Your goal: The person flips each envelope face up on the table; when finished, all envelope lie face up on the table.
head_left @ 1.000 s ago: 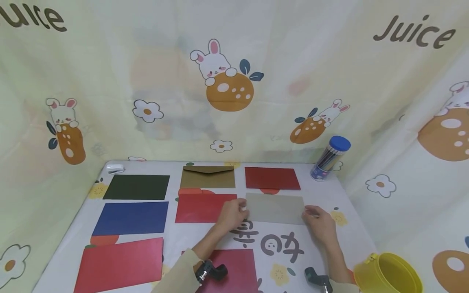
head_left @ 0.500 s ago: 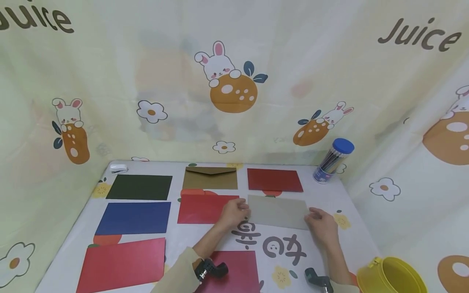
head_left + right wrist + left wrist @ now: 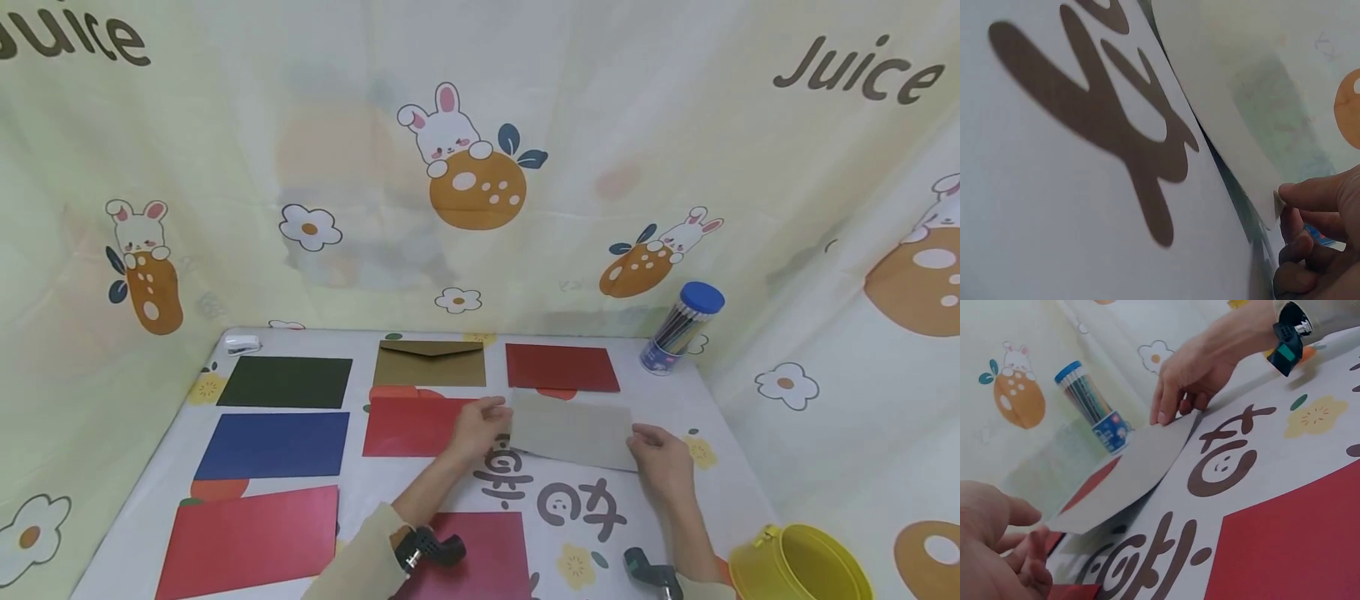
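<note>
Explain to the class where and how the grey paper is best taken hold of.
I'd pinch the grey paper by its two short edges, the left hand coming from its left and the right hand from its right. It is thin and wide, so holding both ends should keep it level, and its near edge is raised off the table.

we'd have room to pass in front of the grey sheet, between left hand and right hand. yellow bucket blocks front right, pencil tub back right.
</note>
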Available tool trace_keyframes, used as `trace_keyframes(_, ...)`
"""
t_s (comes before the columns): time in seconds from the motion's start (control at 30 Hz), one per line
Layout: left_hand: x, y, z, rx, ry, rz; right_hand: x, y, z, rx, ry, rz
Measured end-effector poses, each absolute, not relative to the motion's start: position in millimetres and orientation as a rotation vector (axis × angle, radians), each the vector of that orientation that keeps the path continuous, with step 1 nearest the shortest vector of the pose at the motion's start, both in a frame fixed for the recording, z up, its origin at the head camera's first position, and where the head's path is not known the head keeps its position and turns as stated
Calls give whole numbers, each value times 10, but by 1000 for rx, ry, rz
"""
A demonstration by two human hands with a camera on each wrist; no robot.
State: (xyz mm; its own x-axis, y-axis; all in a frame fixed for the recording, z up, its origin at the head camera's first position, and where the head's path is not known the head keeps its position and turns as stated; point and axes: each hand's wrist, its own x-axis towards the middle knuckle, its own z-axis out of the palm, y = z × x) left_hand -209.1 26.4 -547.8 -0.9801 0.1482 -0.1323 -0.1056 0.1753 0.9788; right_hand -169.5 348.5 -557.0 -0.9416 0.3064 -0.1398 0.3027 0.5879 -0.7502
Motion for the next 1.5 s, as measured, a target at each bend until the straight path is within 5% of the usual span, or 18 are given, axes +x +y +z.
trace_keyframes(0.43,-2184,-89,-5505,101,2311,2121,-1886,3191,-5469,-404,-2730,1491)
trace_keyframes(1.5,-2184,-1546,-5425,-231,2363,2186,-2457,1767,-5251,-34,-2529,1811)
